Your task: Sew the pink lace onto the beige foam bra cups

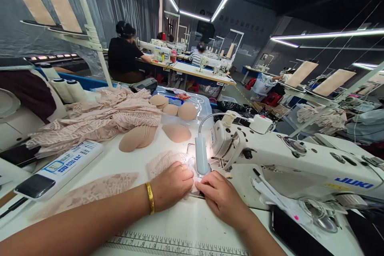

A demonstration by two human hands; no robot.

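My left hand [172,184], with a gold ring and a gold bangle, lies curled on a piece of pink lace fabric [163,162] and presses it to the table. My right hand [220,198] rests beside it, fingers pressed down on the fabric's edge in front of the needle area of a white JUKI sewing machine [288,160]. A small lamp [201,154] on a bent neck lights the spot. Another pink lace piece [99,190] lies under my left forearm.
A heap of pink lace [99,122] and several beige foam cups [169,110] lie at the back of the table [186,224], with a clear plastic tray [201,104]. A white controller box [60,168] sits left. Other people sit at sewing machines farther off.
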